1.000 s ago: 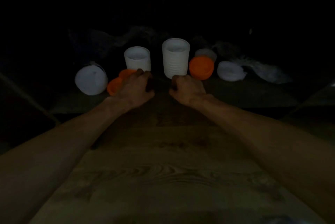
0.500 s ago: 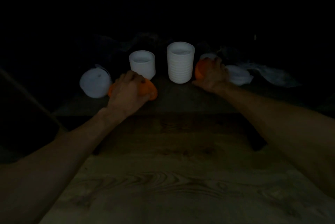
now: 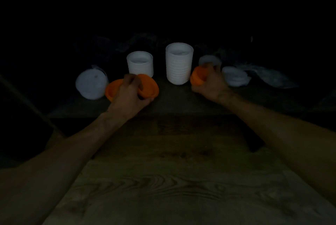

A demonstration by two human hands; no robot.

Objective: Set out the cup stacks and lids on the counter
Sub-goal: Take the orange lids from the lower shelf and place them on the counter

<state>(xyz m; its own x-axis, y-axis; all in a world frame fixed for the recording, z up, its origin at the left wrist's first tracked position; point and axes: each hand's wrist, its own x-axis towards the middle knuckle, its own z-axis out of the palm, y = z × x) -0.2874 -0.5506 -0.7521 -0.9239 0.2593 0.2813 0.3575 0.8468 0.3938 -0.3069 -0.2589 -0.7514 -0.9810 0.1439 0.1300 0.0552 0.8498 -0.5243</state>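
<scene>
**Both hands on orange lids in dim light**

While the scene is very dark, the left hand (image 3: 130,95) at centre left has its fingers curled round an orange lid (image 3: 148,86), with a second orange lid (image 3: 113,89) just left of it. The right hand (image 3: 211,84) at centre right grips another orange piece (image 3: 198,77). Between the hands stand a short white cup stack (image 3: 140,65) and a taller white cup stack (image 3: 179,63). White lids (image 3: 91,84) lie at far left, and more white lids (image 3: 235,78) lie right of the right hand, all on the wooden counter (image 3: 169,179).
</scene>
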